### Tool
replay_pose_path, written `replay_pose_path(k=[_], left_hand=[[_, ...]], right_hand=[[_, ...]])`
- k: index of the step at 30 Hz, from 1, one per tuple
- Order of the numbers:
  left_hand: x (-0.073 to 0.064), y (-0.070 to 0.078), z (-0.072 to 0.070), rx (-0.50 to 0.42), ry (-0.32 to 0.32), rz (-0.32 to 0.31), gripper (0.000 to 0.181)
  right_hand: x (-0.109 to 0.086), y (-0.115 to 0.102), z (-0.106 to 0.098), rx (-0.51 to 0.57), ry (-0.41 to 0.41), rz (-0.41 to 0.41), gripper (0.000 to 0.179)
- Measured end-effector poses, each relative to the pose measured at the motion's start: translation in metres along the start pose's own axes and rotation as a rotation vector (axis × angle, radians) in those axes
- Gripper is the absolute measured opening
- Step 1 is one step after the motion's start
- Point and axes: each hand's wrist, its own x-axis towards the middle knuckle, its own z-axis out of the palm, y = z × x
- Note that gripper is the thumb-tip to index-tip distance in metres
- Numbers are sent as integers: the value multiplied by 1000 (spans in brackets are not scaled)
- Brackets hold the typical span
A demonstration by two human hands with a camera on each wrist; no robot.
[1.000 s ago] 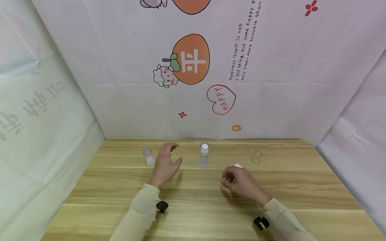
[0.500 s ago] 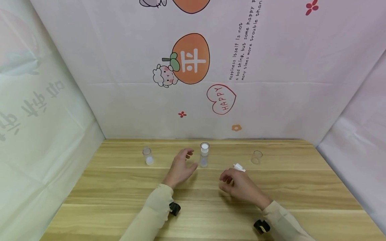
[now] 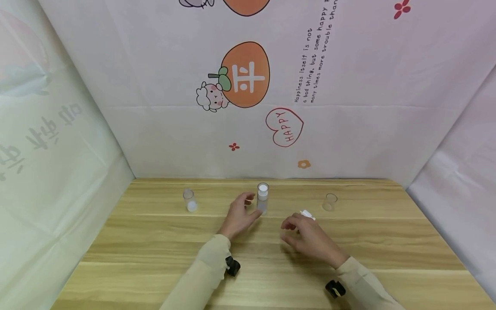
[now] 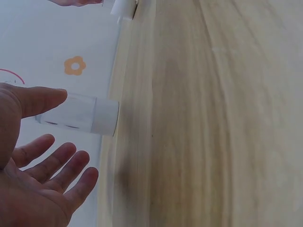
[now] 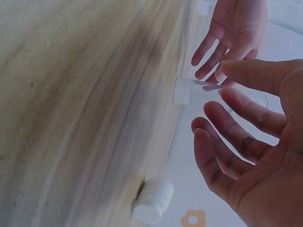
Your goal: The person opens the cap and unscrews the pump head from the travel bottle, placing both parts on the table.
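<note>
In the head view a slim clear bottle with a white top (image 3: 262, 192) stands upright mid-table. My left hand (image 3: 238, 217) is just left of it, thumb and fingers spread. The left wrist view shows the bottle's white lower band (image 4: 105, 117) and its clear wall between thumb and fingers; whether they touch it I cannot tell. My right hand (image 3: 310, 237) hovers to the right, fingers loosely bent and holding nothing. Beyond its knuckles lies a small white plastic part (image 3: 307, 215), partly covered in the head view. It appears as a white ribbed piece (image 5: 154, 201) in the right wrist view.
A clear cylinder with a white bottom (image 3: 190, 200) stands at the back left. Towards the back right is a clear round cap (image 3: 330, 202). The wooden table (image 3: 271, 275) ends at a printed cloth backdrop (image 3: 174, 142), with cloth on both sides.
My left hand has moved right, from beside the left cylinder to the middle bottle. My right hand has shifted slightly left, uncovering more of the white part.
</note>
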Motion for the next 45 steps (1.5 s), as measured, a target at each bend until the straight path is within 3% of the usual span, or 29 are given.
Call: replay_pose_path(k=[7, 14, 31, 45], left_hand=[[8, -1, 9, -41, 8, -70, 51], [12, 1, 15, -90, 17, -90, 47], [15, 2, 21, -103, 62, -74, 38], [13, 5, 17, -83, 78, -56, 39]], right_hand=[[1, 2, -1, -7, 1, 6, 16], [0, 3, -1, -9, -5, 9, 14], [1, 4, 1, 25, 3, 0, 22], [5, 6, 1, 145, 6, 38, 31]])
